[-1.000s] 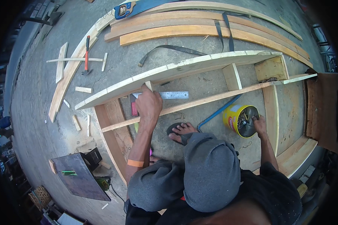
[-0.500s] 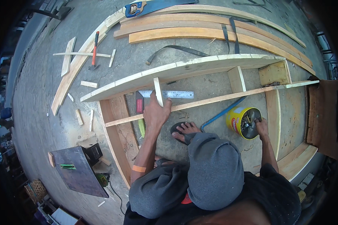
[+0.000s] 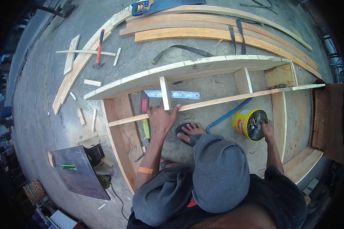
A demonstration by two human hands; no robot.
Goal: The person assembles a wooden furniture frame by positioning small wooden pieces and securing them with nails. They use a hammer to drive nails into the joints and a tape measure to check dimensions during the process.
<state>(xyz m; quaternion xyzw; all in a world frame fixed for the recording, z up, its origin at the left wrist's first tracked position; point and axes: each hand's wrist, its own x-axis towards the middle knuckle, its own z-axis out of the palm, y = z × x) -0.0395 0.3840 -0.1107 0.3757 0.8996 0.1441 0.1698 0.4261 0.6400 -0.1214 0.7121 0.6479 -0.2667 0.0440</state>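
Left hand [image 3: 161, 119] now steadies the short slat [image 3: 164, 92] upright across the frame — grip open; right hand [image 3: 267, 129] apparently inside the yellow can [image 3: 245, 122].

Bright even daylight, soft short shadows, sharp centre, strong fisheye bending, black vignette at the corners

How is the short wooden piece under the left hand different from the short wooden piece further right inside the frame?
The short piece at the left hand is thin and pale; the right crosspiece is wider and darker. The left hand touches the near end of the thin piece, while no hand touches the crosspiece. Both span between the same two long rails of the frame.
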